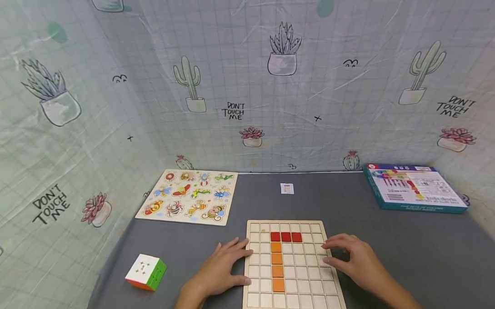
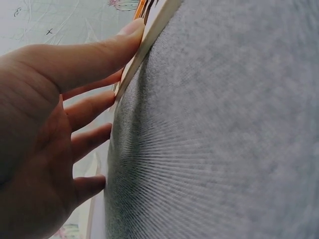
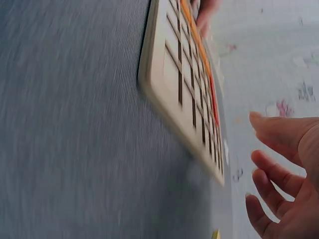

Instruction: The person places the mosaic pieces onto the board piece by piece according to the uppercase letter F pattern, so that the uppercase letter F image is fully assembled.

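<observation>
A wooden grid board [image 1: 292,302] lies on the grey table, with three red square tiles [image 1: 286,237] in a row near its top and several orange square tiles [image 1: 277,259] in a column beneath the leftmost red one. My left hand [image 1: 220,269] rests at the board's left edge, thumb and fingertips touching it. In the left wrist view the thumb [image 2: 107,52] meets the board's rim [image 2: 160,22]. Beside the right edge is my right hand [image 1: 357,262], fingers slightly bent. The right wrist view shows it apart from the board [image 3: 169,99] and holding nothing.
A speed cube [image 1: 145,271] sits left of the left hand. Behind it lies an insect picture puzzle board [image 1: 187,197]. A small printed card [image 1: 287,188] lies beyond the grid board, and a teal-edged flat box [image 1: 416,189] at back right. Patterned fabric [image 1: 245,82] hangs behind.
</observation>
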`<state>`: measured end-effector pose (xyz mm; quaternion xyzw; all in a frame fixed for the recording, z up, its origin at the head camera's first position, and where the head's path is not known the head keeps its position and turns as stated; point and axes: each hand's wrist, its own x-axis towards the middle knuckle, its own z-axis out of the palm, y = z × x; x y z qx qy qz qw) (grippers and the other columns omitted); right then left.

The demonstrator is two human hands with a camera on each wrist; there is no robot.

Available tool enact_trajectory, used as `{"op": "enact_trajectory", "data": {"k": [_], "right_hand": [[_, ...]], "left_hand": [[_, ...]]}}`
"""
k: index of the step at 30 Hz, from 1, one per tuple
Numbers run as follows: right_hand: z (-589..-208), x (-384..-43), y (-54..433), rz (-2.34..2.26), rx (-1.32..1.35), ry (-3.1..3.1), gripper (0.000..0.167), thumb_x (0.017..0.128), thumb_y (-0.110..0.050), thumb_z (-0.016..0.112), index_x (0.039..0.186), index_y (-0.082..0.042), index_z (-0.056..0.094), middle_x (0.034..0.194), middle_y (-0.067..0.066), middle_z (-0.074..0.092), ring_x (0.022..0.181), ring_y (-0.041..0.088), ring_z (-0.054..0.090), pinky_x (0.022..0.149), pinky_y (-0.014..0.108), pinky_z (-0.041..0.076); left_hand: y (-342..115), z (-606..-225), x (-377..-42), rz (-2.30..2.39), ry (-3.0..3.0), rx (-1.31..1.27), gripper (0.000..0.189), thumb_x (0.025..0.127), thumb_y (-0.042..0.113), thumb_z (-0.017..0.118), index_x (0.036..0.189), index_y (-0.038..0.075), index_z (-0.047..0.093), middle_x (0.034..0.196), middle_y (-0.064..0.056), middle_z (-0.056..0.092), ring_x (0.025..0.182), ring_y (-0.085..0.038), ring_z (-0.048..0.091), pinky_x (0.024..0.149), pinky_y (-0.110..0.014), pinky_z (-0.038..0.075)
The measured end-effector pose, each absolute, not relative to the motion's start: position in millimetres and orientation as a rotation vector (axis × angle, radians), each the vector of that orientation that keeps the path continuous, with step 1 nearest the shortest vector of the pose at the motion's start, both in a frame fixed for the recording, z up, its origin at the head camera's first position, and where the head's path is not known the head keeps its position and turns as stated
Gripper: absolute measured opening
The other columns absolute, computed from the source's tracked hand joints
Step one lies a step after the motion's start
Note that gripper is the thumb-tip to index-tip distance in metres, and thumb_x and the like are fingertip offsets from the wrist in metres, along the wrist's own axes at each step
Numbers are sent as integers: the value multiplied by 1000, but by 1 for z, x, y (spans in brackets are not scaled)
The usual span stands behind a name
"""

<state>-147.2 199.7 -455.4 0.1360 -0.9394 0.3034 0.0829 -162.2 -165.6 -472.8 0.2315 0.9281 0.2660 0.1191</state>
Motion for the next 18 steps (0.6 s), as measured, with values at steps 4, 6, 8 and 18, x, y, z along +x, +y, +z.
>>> {"op": "enact_trajectory", "data": {"k": [4, 6, 8, 18], "right_hand": [[-459, -150, 218, 829, 369, -2840, 27, 79, -31, 87, 104, -24, 78, 112, -6, 73, 102, 24, 66, 81, 39, 57], [-461, -152, 226, 799, 362, -2859, 29, 79, -32, 86, 105, -23, 78, 114, -2, 73, 106, 30, 66, 86, 50, 55], [-462, -155, 234, 773, 344, -2881, 32, 79, -34, 86, 107, -22, 78, 116, 2, 73, 108, 34, 65, 88, 58, 53], [-469, -167, 261, 703, 219, -2978, 42, 81, -32, 86, 116, -12, 75, 119, 19, 71, 111, 44, 65, 88, 62, 51]], "left_hand": [[-166, -473, -162, 762, 2721, 677, 67, 82, 45, 82, 142, 23, 61, 162, -1, 46, 154, -36, 35, 120, -74, 23], [-166, -473, -161, 751, 2728, 679, 67, 83, 45, 82, 143, 23, 61, 162, -1, 45, 154, -35, 35, 120, -74, 23], [-166, -473, -161, 742, 2729, 682, 68, 83, 45, 81, 144, 23, 60, 163, 0, 45, 155, -35, 35, 120, -74, 22], [-164, -475, -162, 687, 2721, 679, 72, 83, 45, 80, 148, 24, 56, 165, 2, 41, 156, -33, 32, 121, -73, 22]]}}
